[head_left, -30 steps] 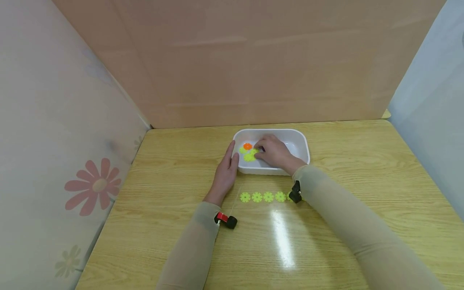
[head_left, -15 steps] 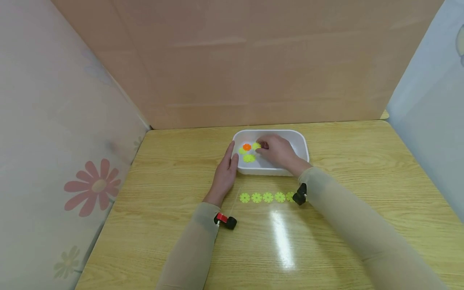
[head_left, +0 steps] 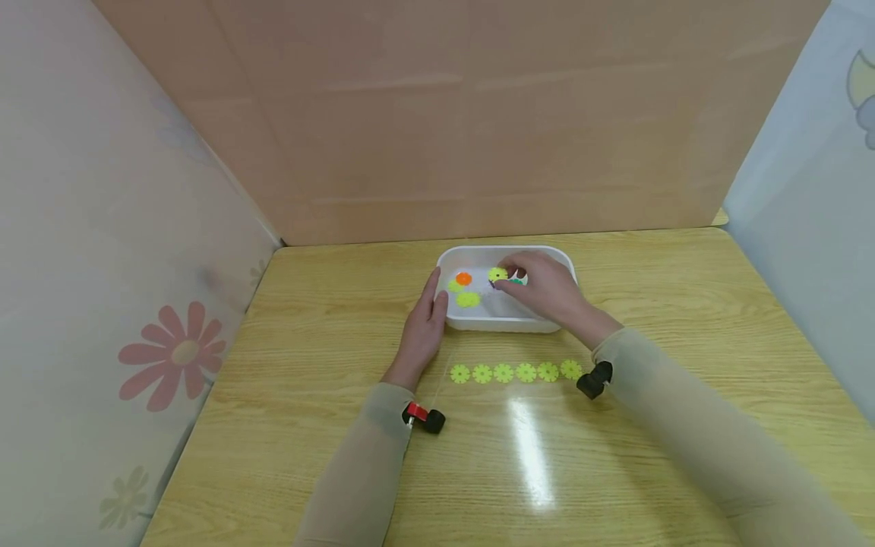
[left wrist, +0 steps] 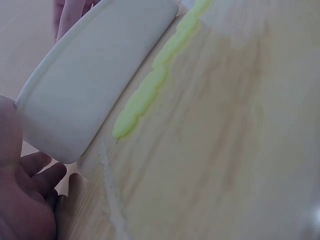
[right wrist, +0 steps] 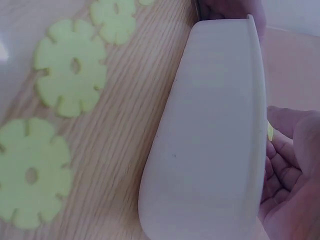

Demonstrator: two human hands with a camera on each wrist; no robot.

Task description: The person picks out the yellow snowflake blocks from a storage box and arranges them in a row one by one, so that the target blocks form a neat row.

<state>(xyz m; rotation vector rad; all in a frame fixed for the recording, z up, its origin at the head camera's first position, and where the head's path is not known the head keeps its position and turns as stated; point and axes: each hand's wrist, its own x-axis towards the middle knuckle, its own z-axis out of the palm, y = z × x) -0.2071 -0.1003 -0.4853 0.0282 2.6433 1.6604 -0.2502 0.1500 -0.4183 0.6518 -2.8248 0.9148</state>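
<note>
My left hand (head_left: 425,323) rests against the left end of a white plastic tray (head_left: 506,324), its index finger straight along the wall and its thumb near the front corner. Over the tray, my right hand (head_left: 543,285) pinches a yellow notched disc (head_left: 497,274) between thumb and fingertips. A dark purple piece shows just under that disc, and a green piece (head_left: 517,282) shows beside the fingers. At the tray's left lie an orange disc (head_left: 463,279) and several yellow discs (head_left: 468,300). In the right wrist view, the tray wall hides most of the pinched disc (right wrist: 270,131).
Several yellow discs form a row on the wooden table (head_left: 307,342) in front of the tray, from a left disc (head_left: 460,374) to a right disc (head_left: 570,370). A brown panel (head_left: 465,129) stands behind the table, with pale side walls left and right.
My right hand has moved right inside the tray with a yellow disc between its fingertips. Its forearm also shifted right, uncovering the right end of the disc row. The left hand stays at the tray.
</note>
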